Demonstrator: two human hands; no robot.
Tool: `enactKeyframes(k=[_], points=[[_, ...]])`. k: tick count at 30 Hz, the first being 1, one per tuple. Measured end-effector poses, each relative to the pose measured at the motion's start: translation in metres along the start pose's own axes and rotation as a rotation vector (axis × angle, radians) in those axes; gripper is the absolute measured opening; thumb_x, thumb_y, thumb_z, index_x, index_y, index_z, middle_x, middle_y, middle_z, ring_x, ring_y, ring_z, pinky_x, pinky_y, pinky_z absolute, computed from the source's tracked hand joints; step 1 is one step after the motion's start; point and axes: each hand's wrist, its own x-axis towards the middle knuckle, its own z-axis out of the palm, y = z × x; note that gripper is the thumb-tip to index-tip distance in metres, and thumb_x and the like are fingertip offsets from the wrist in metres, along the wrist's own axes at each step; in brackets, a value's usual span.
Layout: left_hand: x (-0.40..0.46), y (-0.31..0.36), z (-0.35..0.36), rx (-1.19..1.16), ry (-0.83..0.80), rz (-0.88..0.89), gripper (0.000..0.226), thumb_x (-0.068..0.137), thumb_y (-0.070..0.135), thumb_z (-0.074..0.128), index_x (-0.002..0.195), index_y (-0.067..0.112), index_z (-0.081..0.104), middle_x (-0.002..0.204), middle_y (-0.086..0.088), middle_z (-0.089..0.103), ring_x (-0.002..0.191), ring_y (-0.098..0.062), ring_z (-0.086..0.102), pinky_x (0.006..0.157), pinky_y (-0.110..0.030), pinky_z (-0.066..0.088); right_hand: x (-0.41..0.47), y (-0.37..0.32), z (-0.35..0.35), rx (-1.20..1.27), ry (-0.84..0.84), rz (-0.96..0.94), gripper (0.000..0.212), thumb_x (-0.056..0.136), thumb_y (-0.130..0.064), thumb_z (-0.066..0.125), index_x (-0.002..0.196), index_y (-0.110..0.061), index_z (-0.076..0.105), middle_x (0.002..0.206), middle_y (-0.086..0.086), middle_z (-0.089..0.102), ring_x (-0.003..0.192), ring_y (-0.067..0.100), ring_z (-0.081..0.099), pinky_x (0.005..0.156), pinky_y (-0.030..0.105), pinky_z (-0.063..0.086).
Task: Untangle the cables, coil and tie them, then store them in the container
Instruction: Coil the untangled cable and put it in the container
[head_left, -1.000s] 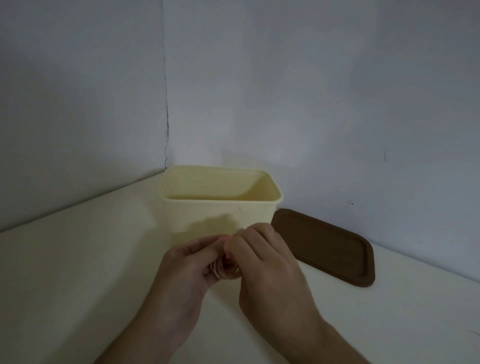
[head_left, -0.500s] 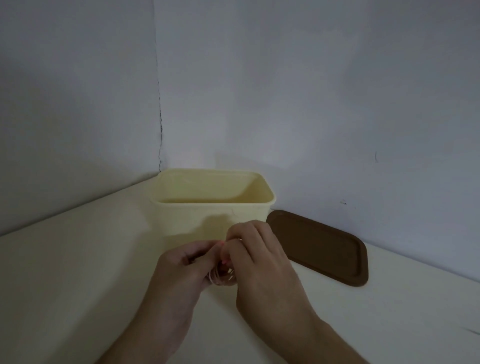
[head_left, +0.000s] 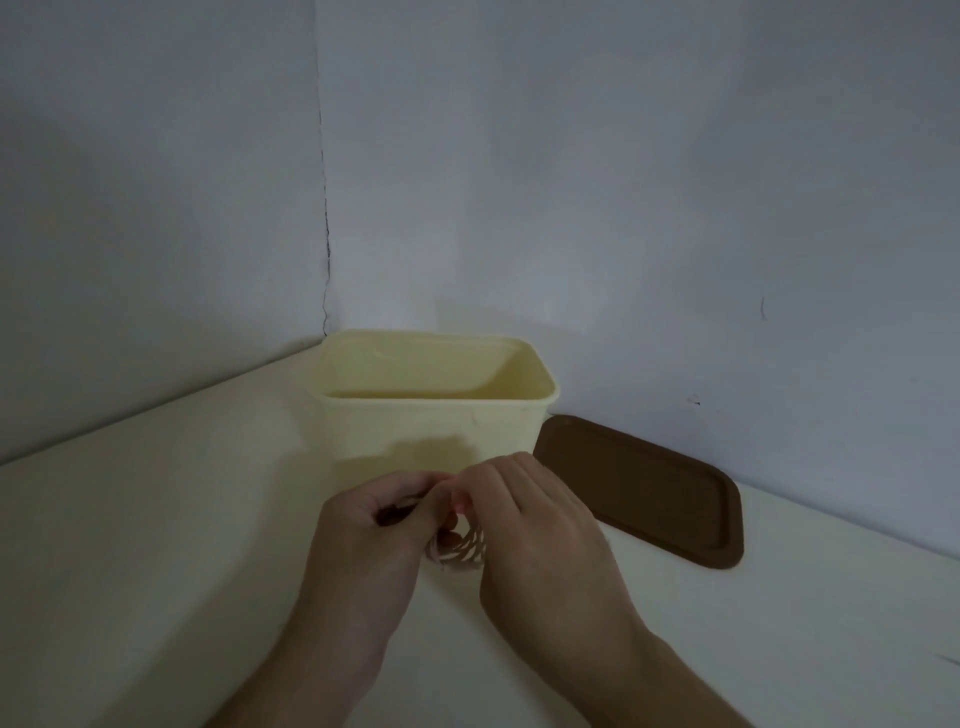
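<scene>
- Walls (head_left: 623, 182): we record two plain grey-white walls meeting in a corner behind the work area; a thin dark crack runs down the corner seam. The lighting is dim.
- Table (head_left: 130, 571): we list one pale cream surface, fitted into that corner, bearing all items below.
- Container (head_left: 431, 431): one pale yellow rectangular tub, upright and uncovered, standing in the corner. We see only its inner walls, not its floor.
- Lid (head_left: 644, 488): one dark brown rectangular lid with rounded corners, lying flat on the table just right of the container, near the right wall.
- Left hand (head_left: 363, 540): fingers curled, thumb and fingertips pinching the top of the cable bundle, in front of the container.
- Right hand (head_left: 530, 525): fingers bent over the same bundle, pinching it where it meets the left hand.
- Cable (head_left: 460, 551): one small coil of pale, thin cable, held between both hands above the table, outside the container; its loops show below the fingertips. We cannot tell whether it is tied.
</scene>
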Motion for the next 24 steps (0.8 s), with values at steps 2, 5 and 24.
enactKeyframes(k=[2, 5, 24], points=[[-0.001, 0.001, 0.000, -0.002, -0.006, 0.009, 0.016, 0.091, 0.010, 0.075, 0.088, 0.021, 0.085, 0.083, -0.013, 0.079, 0.074, -0.018, 0.071, 0.078, -0.035, 0.054, 0.001, 0.001, 0.000, 0.094, -0.025, 0.064, 0.020, 0.089, -0.002, 0.053, 0.095, -0.017, 0.064, 0.088, -0.006, 0.059, 0.080, 0.015, 0.054, 0.065, 0.036, 0.048], [-0.001, 0.002, 0.001, 0.026, 0.013, 0.050, 0.019, 0.091, 0.008, 0.074, 0.088, 0.023, 0.085, 0.081, -0.010, 0.080, 0.072, -0.016, 0.071, 0.073, -0.032, 0.052, 0.004, 0.000, -0.005, 0.358, -0.033, 0.215, 0.018, 0.098, -0.001, 0.061, 0.098, -0.020, 0.064, 0.090, -0.012, 0.064, 0.085, 0.012, 0.061, 0.072, 0.036, 0.052], [-0.004, 0.007, 0.002, 0.012, 0.098, 0.171, 0.016, 0.087, 0.004, 0.079, 0.085, 0.018, 0.084, 0.074, -0.009, 0.078, 0.063, -0.016, 0.072, 0.059, -0.019, 0.055, 0.019, 0.002, -0.024, 0.642, -0.174, 0.675, 0.016, 0.097, -0.018, 0.077, 0.085, -0.029, 0.074, 0.085, -0.015, 0.075, 0.086, 0.001, 0.069, 0.076, 0.015, 0.053]])
